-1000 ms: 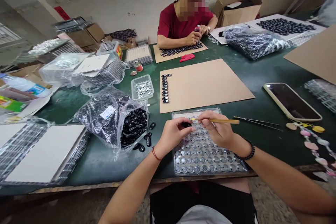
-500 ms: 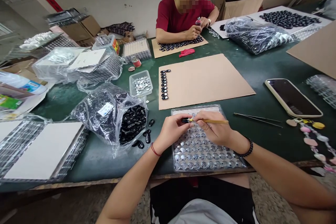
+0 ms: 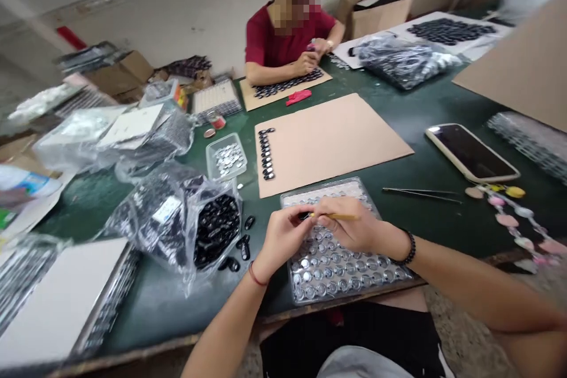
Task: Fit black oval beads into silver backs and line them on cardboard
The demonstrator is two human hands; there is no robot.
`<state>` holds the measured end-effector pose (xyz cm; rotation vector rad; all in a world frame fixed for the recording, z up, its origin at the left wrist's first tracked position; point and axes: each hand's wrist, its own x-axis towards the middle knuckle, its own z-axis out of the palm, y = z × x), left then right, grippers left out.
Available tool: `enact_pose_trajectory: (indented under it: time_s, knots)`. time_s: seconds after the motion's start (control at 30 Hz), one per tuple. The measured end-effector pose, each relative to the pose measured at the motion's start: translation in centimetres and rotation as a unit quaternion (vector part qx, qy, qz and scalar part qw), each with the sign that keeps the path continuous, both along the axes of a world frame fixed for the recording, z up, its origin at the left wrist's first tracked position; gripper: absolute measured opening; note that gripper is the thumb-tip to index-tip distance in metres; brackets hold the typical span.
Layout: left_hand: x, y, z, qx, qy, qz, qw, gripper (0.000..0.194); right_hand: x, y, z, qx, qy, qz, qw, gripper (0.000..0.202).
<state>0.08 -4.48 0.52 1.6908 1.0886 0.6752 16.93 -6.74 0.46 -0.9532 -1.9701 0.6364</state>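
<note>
My left hand (image 3: pixel 287 236) pinches a small black oval piece (image 3: pixel 305 215), mostly covered by the fingers. My right hand (image 3: pixel 349 223) grips a thin yellow-brown stick-like tool (image 3: pixel 348 217), its tip against or very close to that piece. Both hands are over a clear plastic tray (image 3: pixel 349 292) with rows of round silvery parts. Beyond them lies a cardboard sheet (image 3: pixel 332 142), with a column of black oval pieces (image 3: pixel 266 156) along its left edge. An open plastic bag (image 3: pixel 153 218) of black pieces stands left of my hands, several loose ones beside it.
Tweezers (image 3: pixel 420 192) and a phone (image 3: pixel 473 152) with a bead strap lie to the right. A small clear box (image 3: pixel 225 156) holds silvery discs. Across the table a person in a red top (image 3: pixel 283 38) works over another cardboard sheet. Stacked trays (image 3: pixel 62 301) stand at the left.
The whole view has shifted and tilted a little with my head. Both hands stay together over the tray, still holding the black piece and the tool.
</note>
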Motion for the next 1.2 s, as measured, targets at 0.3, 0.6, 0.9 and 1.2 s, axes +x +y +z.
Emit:
enact_pose_trajectory:
  time_s: [0.3, 0.6, 0.9, 1.2]
  knots:
    - [0.2, 0.5, 0.4, 0.0, -0.043, 0.083, 0.996, 0.028, 3.5, 2.7, 1.9, -0.233, 0.312, -0.064, 0.919, 0.018]
    - [0.7, -1.6, 0.1, 0.121, 0.006, 0.028, 0.992, 0.02, 0.7, -0.5, 2.1, -0.21, 0.091, 0.024, 0.973, 0.017]
    - [0.6, -1.7, 0.4, 0.129, -0.022, -0.046, 0.99, 0.025, 1.1, 0.2, 1.3, -0.308, 0.105, 0.05, 0.944, 0.016]
    - [-7.7, -0.4, 1.4, 0.308, 0.315, 0.032, 0.897, 0.027, 0.4, 8.6, 1.5, -0.217, -0.024, -0.114, 0.969, 0.018]
